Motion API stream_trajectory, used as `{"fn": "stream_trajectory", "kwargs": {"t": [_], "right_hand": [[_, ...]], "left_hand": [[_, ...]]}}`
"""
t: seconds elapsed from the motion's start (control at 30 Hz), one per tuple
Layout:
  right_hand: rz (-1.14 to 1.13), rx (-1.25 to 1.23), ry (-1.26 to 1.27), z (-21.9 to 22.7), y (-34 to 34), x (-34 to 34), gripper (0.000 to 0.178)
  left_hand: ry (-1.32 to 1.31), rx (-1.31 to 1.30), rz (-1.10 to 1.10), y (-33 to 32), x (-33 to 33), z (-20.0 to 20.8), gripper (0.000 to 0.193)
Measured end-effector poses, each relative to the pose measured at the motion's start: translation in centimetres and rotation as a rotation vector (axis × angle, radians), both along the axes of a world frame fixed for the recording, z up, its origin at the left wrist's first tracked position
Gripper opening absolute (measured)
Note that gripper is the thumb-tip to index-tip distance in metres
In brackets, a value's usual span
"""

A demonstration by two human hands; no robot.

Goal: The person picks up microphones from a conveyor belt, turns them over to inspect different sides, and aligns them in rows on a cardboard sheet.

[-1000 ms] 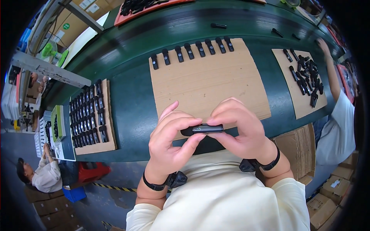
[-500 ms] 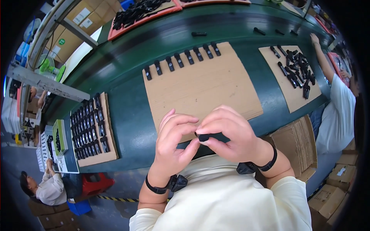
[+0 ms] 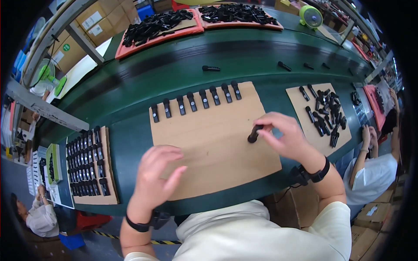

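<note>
on a green table [image 3: 133, 130], shows eight black microphones [image 3: 192, 102] lined along the far edge of a cardboard sheet [image 3: 209, 135]; looks only partly done, with a loose pile [image 3: 335, 108] remaining at right. pinches another microphone [image 3: 254, 136] in the right hand [image 3: 283, 132] over the sheet's right part; slants lengthwise from near left to far right, round end seemingly nearward. grasps nothing with the left hand [image 3: 156, 176].

Plastic device [image 3: 253, 136]; matt cardboard sheet [image 3: 213, 137]; glossy worktop [image 3: 248, 71]
</note>
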State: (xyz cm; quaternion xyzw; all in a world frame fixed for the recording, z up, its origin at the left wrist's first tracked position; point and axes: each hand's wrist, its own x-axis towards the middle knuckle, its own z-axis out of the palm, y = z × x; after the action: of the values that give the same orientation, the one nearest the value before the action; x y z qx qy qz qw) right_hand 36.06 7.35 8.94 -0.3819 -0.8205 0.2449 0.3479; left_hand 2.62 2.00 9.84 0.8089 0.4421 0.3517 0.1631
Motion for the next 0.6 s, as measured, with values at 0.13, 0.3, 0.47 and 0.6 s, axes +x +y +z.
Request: {"fn": "stream_trajectory", "kwargs": {"t": [0.13,0.3,0.47,0.6], "right_hand": [[-0.088,0.074,-0.112,-1.6,4.8,1.7,0.024],[-0.057,0.327,-0.279,-4.3,8.0,2.3,0.022],[0.049,0.307,-0.392,-5.5,8.0,2.3,0.022],[0.049,0.295,-0.403,-5.4,9.0,2.3,0.023]], "left_hand": [[0.047,0.031,0.018,3.3,-3.1,-0.8,0.020],[-0.077,-0.103,0.144,6.6,-6.6,-2.4,0.011],[-0.288,-0.274,0.275,8.6,-10.3,-4.8,0.004],[-0.394,-0.330,0.310,10.1,-12.4,-5.1,0.006]]}}
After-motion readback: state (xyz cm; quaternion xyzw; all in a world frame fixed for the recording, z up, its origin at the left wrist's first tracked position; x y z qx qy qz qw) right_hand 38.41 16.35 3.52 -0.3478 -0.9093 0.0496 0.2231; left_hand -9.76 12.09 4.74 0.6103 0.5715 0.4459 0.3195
